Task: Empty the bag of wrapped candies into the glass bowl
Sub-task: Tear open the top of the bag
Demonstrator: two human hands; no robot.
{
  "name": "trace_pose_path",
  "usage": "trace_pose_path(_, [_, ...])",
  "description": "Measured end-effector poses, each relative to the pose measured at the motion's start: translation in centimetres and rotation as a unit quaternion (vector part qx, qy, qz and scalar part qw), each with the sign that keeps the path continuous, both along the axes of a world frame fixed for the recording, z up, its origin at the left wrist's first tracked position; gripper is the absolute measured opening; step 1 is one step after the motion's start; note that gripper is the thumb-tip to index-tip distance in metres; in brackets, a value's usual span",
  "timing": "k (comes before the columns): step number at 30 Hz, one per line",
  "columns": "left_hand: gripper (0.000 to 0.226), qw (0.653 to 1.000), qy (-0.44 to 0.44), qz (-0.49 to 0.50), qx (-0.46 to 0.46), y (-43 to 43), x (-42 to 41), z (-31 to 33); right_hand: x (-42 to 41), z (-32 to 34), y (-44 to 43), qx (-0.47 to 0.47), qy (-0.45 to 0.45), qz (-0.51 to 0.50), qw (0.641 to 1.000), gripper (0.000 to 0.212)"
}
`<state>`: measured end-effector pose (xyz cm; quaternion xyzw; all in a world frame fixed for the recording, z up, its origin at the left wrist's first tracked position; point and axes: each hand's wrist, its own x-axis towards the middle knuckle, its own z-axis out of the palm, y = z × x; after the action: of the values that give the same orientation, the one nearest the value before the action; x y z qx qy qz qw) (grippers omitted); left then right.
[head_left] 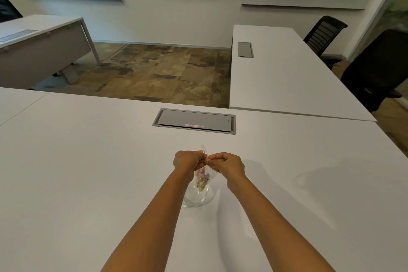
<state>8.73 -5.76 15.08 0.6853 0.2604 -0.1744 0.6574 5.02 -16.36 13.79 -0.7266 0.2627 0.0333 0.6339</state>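
Note:
A clear plastic bag [204, 178] of wrapped candies hangs between my two hands over the middle of the white table [88, 172]. My left hand [187, 160] and my right hand [228, 164] each pinch the bag's top edge, fingertips almost touching. Gold and pink candies show through the bag's lower part. A clear glass bowl [195, 200] stands on the table right below the bag, partly hidden by my left forearm. I cannot tell whether the bag's top is parted.
A grey cable hatch [194, 120] is set into the table beyond my hands. A second white table [287, 77] runs off to the right, with two black chairs [375, 68] behind it. Another desk [39, 37] stands far left.

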Motion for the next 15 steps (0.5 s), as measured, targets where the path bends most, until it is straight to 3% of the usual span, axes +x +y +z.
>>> trace_pose_path(8, [0.018, 1.000, -0.006, 0.010, 0.024, -0.02, 0.31, 0.35, 0.16, -0.13, -0.38, 0.089, 0.025, 0.025, 0.995, 0.006])
trace_pose_path(11, [0.015, 1.000, -0.014, 0.006, -0.001, 0.09, 0.09, 0.06, 0.16, 0.09, -0.39, 0.025, -0.012, 0.031, 0.999, 0.020])
trace_pose_path(15, [0.013, 0.999, -0.040, -0.007, -0.036, 0.37, -0.34, -0.23, -0.05, 0.40, -0.26, -0.080, -0.053, 0.059, 0.994, 0.021])
